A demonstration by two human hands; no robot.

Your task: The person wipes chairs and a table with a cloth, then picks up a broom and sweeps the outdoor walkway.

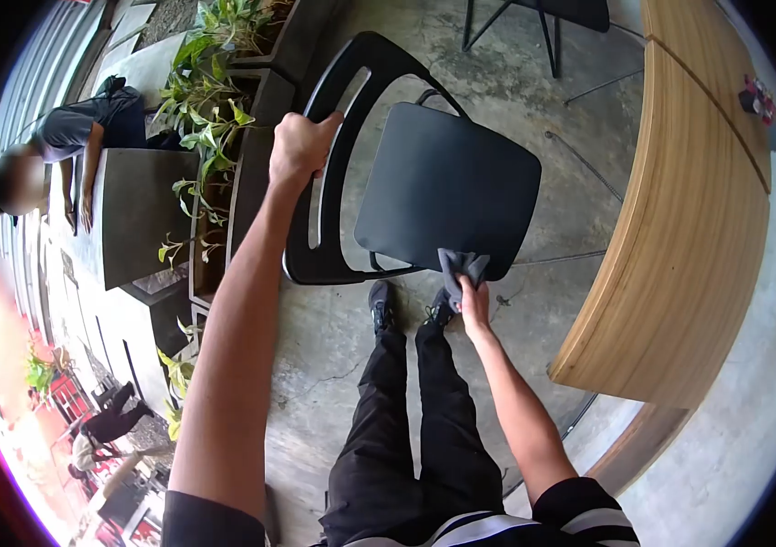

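Note:
A black chair (pixel 447 187) with a flat seat and a slotted backrest stands on the concrete floor in front of me. My left hand (pixel 304 146) is closed around the middle bar of the backrest. In my right hand (pixel 473 305) is a bunched grey cloth (pixel 462 269), gripped between the fingers at the near right corner of the seat. Part of the cloth overlaps the seat edge; whether it presses on the surface I cannot tell.
A wooden table (pixel 652 246) curves along the right. Planter boxes (pixel 265 128) with leafy plants (pixel 210 128) line the left. Beyond them a person (pixel 78 137) leans over a grey block. Another black chair (pixel 570 11) stands at the top. My shoes (pixel 383 305) are below the seat.

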